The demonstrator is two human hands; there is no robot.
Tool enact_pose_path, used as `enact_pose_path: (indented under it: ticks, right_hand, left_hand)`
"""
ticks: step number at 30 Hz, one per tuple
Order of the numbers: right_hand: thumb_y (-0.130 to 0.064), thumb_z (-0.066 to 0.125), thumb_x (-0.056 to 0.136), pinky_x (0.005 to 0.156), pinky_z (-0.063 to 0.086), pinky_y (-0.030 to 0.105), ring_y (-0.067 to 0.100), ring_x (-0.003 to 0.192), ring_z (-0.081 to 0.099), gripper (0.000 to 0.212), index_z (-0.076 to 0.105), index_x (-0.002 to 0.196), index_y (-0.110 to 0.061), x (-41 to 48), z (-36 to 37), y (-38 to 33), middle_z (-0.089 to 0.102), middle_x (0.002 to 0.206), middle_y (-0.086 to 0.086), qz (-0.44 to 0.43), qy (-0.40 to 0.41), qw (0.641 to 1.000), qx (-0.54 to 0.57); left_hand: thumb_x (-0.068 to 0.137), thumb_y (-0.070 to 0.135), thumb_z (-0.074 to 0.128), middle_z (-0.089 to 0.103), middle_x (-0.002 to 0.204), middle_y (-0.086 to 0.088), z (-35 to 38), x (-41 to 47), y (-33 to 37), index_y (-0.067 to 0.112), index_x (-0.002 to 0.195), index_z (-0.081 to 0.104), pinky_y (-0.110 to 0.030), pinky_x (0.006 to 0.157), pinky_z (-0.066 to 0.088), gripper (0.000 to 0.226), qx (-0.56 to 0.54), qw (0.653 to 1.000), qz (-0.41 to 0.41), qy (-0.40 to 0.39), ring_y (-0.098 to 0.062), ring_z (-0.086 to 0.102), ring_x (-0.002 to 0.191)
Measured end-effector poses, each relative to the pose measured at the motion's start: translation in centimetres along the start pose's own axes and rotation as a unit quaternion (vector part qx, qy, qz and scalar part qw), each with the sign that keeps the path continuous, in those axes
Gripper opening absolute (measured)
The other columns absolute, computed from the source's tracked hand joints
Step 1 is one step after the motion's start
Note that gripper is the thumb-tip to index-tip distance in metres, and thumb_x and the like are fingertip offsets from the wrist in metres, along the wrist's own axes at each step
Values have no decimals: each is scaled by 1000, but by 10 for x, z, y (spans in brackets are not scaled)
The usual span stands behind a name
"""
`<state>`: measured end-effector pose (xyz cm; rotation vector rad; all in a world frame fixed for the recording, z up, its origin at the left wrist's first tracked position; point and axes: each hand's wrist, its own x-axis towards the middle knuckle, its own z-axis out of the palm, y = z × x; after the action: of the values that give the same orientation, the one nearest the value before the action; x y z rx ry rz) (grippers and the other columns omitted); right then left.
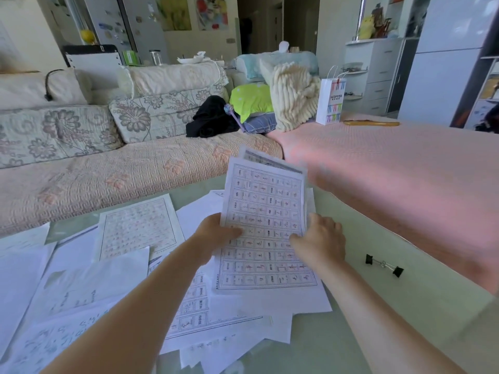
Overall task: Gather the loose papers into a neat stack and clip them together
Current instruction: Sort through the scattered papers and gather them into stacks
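Sheets (266,225) tilt up off the desk (391,314), my left hand (216,236) gripping their left edge, right hand (322,240) holding the right (thumbs on top). Loose papers (108,265) lie spread beneath; clips (384,264) rest nearby, rightward.

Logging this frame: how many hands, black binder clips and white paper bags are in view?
Hands: 2, left hand and right hand, both gripping the held sheets
Black binder clips: 2, on the table
White paper bag: 1
Total: 5
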<state>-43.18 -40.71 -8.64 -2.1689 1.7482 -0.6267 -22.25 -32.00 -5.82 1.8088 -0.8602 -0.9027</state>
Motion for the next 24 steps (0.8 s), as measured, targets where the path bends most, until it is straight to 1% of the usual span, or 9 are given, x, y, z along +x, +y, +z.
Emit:
enact_pose_path:
  ticks: [2,4,6,8,11,14,18,22,24]
  right_hand:
    - [-35,62,80,89,47,38,29,118,52,63,43,137,-19,-2,-2,-6,55,124,2,0,-11,991,132]
    - [-24,63,81,72,50,31,22,101,64,73,31,147,-22,-6,-8,-15,60,112,-7,22,-64,948,311]
    - [-17,68,81,81,56,36,19,96,68,74,36,147,-23,-9,-11,-25,69,113,-4,32,-116,902,414]
    - [-8,70,81,88,57,43,22,94,72,42,63,120,-21,-11,-13,-36,75,106,1,3,-128,891,436]
    - [-4,68,83,81,57,42,24,90,73,23,71,98,-22,-24,-18,-56,77,90,-4,-40,-107,889,443]
    - [-8,65,86,68,51,32,18,77,67,19,68,97,-23,-37,-30,-78,76,90,0,-101,-59,875,470]
    - [-9,64,88,61,45,24,7,67,59,12,66,97,-16,-55,-54,-104,73,83,-3,-169,19,850,499]
    - [-8,63,91,74,49,15,1,86,65,22,62,112,-15,-73,-76,-113,72,104,-8,-203,43,826,523]
    - [-19,66,91,83,51,21,1,95,67,28,59,118,-20,-79,-75,-110,70,110,-10,-197,18,841,503]
  left_hand:
    - [81,8,76,74,102,-8,-12,-12,-11,12,109,67,-51,88,56,29,-47,998,29,-11,-29,71,94]
    - [83,9,74,73,108,-9,-22,-28,-19,12,116,63,-53,90,54,35,-98,993,58,-26,-29,71,99]
    - [82,10,75,73,110,-9,-30,-45,-26,12,118,61,-52,92,53,39,-137,988,72,-15,-29,70,102]
    - [79,14,79,75,104,-9,-39,-62,-29,11,112,65,-51,90,54,36,-147,987,64,23,-28,71,97]
    - [77,18,81,77,94,-4,-56,-85,-27,11,96,74,-36,80,59,22,-123,988,62,64,-20,74,89]
    - [80,16,79,77,89,4,-71,-107,-12,16,95,72,-20,65,55,17,-129,979,113,107,-10,73,83]
    - [81,13,77,76,92,5,-82,-129,13,18,101,69,-26,71,58,22,-177,948,198,175,-10,73,85]
    - [76,28,82,75,93,4,-83,-143,24,14,101,71,-39,82,58,30,-181,932,228,217,-12,71,89]
    - [76,30,83,74,98,8,-81,-151,21,18,109,67,-38,81,59,38,-149,933,237,224,-9,70,92]
